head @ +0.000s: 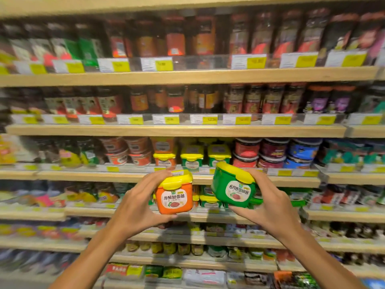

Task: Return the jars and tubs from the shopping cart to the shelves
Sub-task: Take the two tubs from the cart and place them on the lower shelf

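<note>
My left hand [137, 207] grips an orange tub [175, 198] with a yellow lid, held upright in front of the shelves. My right hand [268, 207] grips a green tub [234, 189] with a yellow lid, tilted to the left. Both tubs hang in the air at the height of the third and fourth shelves. Matching orange tubs [165, 160] and green tubs [192, 156] with yellow lids stand on the third shelf just above my hands. The shopping cart is out of view.
Wooden shelves [175, 130] fill the whole view, packed with dark sauce jars on the upper rows, round tubs [273, 153] at right, and packets on the lower rows. Yellow price tags [209, 120] line each shelf edge. The background is blurred.
</note>
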### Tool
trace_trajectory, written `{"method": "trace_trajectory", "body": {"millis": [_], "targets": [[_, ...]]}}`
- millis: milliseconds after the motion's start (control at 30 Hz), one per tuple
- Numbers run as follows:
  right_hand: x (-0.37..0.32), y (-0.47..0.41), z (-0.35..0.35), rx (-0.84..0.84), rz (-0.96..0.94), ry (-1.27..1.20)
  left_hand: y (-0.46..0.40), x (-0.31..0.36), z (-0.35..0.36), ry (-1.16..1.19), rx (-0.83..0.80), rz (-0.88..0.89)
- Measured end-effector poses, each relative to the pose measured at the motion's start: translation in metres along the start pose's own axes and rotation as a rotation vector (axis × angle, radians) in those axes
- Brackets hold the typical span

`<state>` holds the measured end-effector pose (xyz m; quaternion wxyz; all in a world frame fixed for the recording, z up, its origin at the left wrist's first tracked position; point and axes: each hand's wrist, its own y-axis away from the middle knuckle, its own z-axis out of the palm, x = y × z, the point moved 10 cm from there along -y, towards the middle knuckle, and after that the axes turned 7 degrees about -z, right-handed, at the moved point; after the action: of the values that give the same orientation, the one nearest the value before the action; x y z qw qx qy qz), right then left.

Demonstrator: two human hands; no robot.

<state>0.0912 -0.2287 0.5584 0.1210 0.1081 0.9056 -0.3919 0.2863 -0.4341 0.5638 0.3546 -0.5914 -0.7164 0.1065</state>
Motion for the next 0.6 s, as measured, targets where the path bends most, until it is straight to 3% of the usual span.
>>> {"method": "trace_trajectory", "body": {"millis": [267,600], "targets": [[-0.015,-0.022,0.04,-0.049,-0.029,0.031,0.018,-0.029,-0.022,-0.032,0.036,-0.036],[-0.008,-0.046,0.055,0.027,0.072,0.103,-0.019,-0.061,-0.018,0.057,0.004,0.093]]}}
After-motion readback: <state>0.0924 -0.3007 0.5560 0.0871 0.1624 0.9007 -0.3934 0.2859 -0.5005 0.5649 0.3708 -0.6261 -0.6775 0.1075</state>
